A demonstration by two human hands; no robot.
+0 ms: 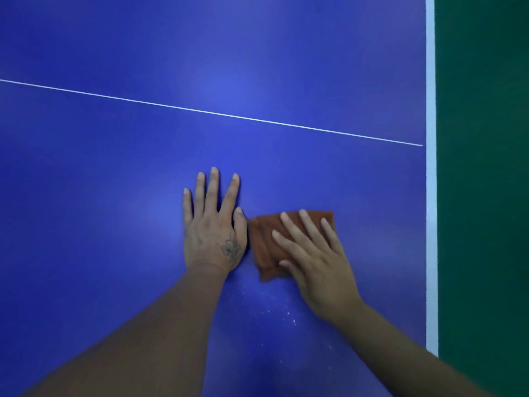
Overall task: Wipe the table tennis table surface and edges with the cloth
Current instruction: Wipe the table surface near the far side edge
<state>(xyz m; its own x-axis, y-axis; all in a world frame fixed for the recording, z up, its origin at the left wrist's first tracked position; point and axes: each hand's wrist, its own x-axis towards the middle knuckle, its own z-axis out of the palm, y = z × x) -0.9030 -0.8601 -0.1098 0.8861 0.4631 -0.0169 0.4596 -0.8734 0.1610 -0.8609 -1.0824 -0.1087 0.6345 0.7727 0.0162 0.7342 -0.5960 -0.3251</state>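
The right hand point(317, 262) lies flat, fingers straight, pressing a folded brown cloth point(274, 242) onto the blue table point(114, 167), near its white right edge point(430, 196). The left hand point(213, 224) rests open, palm down, just beside the cloth, its thumb close to the cloth's left side. White specks point(274, 308) dot the surface between the forearms.

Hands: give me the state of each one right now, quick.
Left hand: open, flat on the blue table, holding nothing.
Right hand: open, straight fingers pressing the brown cloth onto the table.
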